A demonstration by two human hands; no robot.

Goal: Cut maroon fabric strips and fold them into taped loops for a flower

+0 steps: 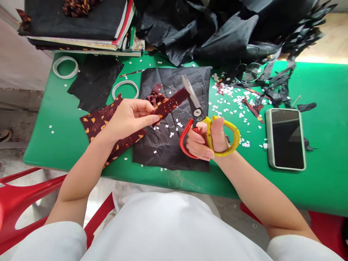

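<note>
My left hand (127, 117) pinches one end of a dark red patterned fabric strip (170, 103), which sticks out to the right above a black crumpled sheet (174, 145). My right hand (208, 139) grips scissors (194, 108) with one red and one yellow handle loop; the blades point up and away, close to the strip's far end. A larger piece of the same maroon leaf-print fabric (104, 125) lies under my left wrist. A small pile of cut maroon pieces (155, 96) sits just behind the strip.
A phone (286, 139) lies face up at the right on the green table (326, 108). Two tape rolls (65, 67) (125, 88) lie at the left. Black fabric scraps heap at the back (217, 32), beside stacked books (81, 25). White paper bits are scattered about. A red chair (24, 203) stands lower left.
</note>
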